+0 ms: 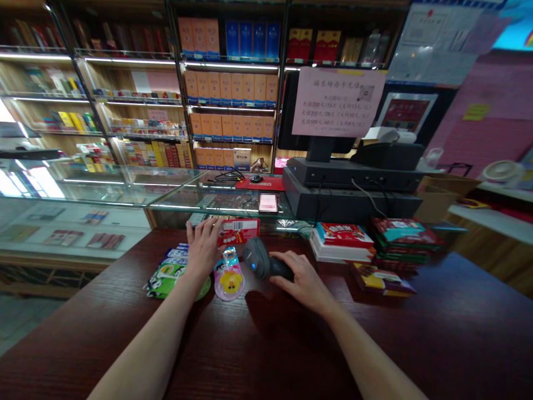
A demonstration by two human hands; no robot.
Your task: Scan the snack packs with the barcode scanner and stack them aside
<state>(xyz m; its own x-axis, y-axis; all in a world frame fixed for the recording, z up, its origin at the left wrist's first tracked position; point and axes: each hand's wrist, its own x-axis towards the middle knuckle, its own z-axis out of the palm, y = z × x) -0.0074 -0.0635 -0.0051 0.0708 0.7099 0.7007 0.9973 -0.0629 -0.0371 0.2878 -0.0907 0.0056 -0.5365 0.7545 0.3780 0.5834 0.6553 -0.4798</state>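
Observation:
My right hand (pixel 302 275) is wrapped round the handle of a dark barcode scanner (pixel 256 258), which shows a blue light. Its head leans left, above the counter. My left hand (pixel 204 244) is spread palm down, fingers apart, at the left end of a red packet with a barcode (pixel 241 229); whether it touches the packet I cannot tell. Below and left of that hand lie green panda-print packets (pixel 166 278), partly covered by my wrist. Between my hands is a pink and purple packet with a yellow figure (pixel 230 282).
To the right stand a stack of red and white boxes (pixel 341 243), a pile of dark green and red packets (pixel 406 236) and yellow-purple packets (pixel 383 279). Behind are a cash register (pixel 350 189) with a pink notice (pixel 339 103) and a glass display case (pixel 175 194).

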